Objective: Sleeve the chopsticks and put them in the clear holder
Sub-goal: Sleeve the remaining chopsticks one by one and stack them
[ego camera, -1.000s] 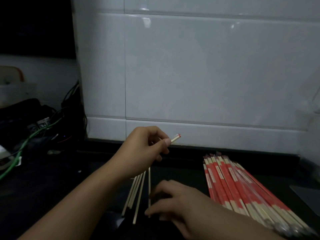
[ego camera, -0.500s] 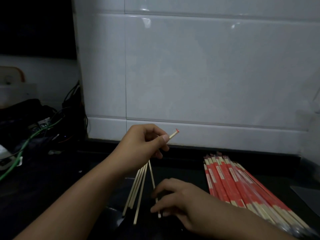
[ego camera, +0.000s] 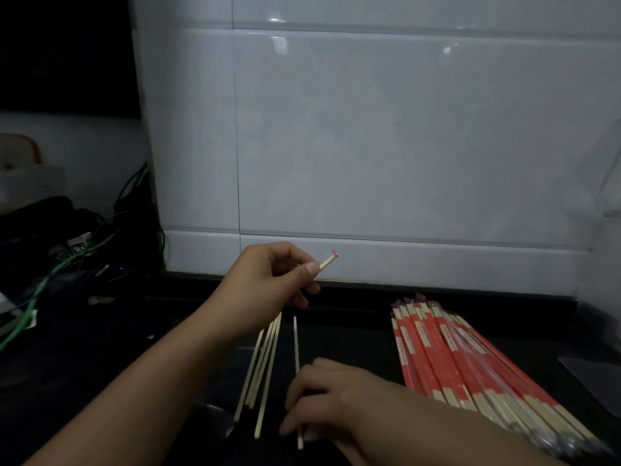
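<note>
Gripping chopstick [ego camera: 327,261], L hand [ego camera: 268,284]

Single head-worn view, looking forward and down, close over a dark counter [ego camera: 100,364], facing a white tiled wall [ego camera: 369,146]

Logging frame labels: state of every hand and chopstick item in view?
left hand: raised, pinches a red-tipped chopstick.
red-tipped chopstick: held tilted, tip up.
right hand: low, fingers curled on a single bare chopstick.
single bare chopstick: flat on the counter.
loose bare chopsticks: unsleeved, lying together.
sleeved chopsticks: piled flat at right.
</note>
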Demonstrator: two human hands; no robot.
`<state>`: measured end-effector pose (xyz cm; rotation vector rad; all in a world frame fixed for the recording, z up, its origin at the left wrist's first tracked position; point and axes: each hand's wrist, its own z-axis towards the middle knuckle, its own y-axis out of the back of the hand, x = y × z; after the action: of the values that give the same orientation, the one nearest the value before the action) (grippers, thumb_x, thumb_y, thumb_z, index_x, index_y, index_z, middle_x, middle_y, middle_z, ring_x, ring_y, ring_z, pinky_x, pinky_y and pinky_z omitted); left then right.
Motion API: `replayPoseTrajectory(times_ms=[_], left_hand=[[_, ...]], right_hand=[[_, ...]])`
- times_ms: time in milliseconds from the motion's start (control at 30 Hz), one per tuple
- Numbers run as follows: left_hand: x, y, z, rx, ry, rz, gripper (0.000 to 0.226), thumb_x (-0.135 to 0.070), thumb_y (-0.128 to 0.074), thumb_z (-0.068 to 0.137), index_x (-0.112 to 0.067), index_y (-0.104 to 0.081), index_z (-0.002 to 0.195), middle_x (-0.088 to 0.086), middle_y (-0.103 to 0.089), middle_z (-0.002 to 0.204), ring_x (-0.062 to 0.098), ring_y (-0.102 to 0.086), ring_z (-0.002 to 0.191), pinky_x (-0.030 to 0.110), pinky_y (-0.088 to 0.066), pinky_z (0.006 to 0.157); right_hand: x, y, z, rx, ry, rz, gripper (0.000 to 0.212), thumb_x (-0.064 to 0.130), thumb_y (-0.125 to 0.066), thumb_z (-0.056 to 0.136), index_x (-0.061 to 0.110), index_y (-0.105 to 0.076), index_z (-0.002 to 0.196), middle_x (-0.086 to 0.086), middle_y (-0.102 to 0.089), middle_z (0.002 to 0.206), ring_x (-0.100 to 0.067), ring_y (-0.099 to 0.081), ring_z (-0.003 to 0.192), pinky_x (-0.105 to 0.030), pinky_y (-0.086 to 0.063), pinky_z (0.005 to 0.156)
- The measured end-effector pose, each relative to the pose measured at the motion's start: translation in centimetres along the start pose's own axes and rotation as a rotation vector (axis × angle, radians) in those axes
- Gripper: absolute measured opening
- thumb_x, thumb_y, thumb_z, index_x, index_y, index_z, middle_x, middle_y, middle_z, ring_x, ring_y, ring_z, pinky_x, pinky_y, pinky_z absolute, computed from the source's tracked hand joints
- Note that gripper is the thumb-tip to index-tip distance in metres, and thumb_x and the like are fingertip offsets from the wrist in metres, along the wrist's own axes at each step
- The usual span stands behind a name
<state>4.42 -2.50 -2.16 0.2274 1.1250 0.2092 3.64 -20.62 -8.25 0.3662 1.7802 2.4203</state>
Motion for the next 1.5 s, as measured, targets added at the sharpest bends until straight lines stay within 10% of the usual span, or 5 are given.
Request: replayPoseTrajectory(times_ms=[333, 567, 767, 1500], left_hand=[[-0.1, 0.0, 0.0, 0.008, -0.008, 0.017, 0.011, -0.017, -0.063, 0.095, -0.009, -0.070, 0.093, 0.007, -0.075, 0.079, 0.020, -0.069, 0.065, 0.027, -0.056, 0.067], [0.1, -0.1, 0.0, 0.029, -0.047, 0.060, 0.009, -0.016, -0.065, 0.094, -0.010, -0.070, 0.090, 0.007, -0.075, 0.076, 0.022, -0.068, 0.065, 0.045, -0.057, 0.074], [0.4, -0.9, 0.0, 0.089, -0.036, 0.143, 0.004, -0.017, -0.069, 0.092, -0.015, -0.070, 0.088, 0.007, -0.075, 0.077, 0.020, -0.069, 0.066, 0.045, -0.059, 0.075], [0.4, -1.5, -0.6, 0.182, -0.034, 0.237, 0.004, -0.024, -0.068, 0.092, -0.023, -0.070, 0.089, -0.002, -0.075, 0.079, 0.019, -0.072, 0.074, 0.045, -0.060, 0.077]], right_hand=[[1.8, 0.7, 0.1, -0.008, 0.060, -0.191, 0.019, 0.019, -0.059, 0.094, 0.023, -0.051, 0.111, 0.003, -0.041, 0.128, -0.009, -0.047, 0.100, -0.032, -0.052, 0.079], [0.8, 5.3, -1.2, -1.213, -0.224, 0.142, 0.035, 0.006, -0.047, 0.100, 0.035, -0.049, 0.118, 0.005, -0.062, 0.091, -0.004, -0.057, 0.064, -0.016, -0.048, 0.060], [-3.7, 10.4, -5.4, -1.783, -0.585, 0.538, 0.026, 0.000, -0.043, 0.099, 0.015, -0.057, 0.113, -0.004, -0.063, 0.078, -0.007, -0.053, 0.050, -0.021, -0.044, 0.050], [-3.7, 9.3, -4.9, -1.738, -0.582, 0.606, 0.024, 0.002, -0.046, 0.100, 0.020, -0.060, 0.106, -0.003, -0.064, 0.077, -0.009, -0.055, 0.054, -0.021, -0.047, 0.054]])
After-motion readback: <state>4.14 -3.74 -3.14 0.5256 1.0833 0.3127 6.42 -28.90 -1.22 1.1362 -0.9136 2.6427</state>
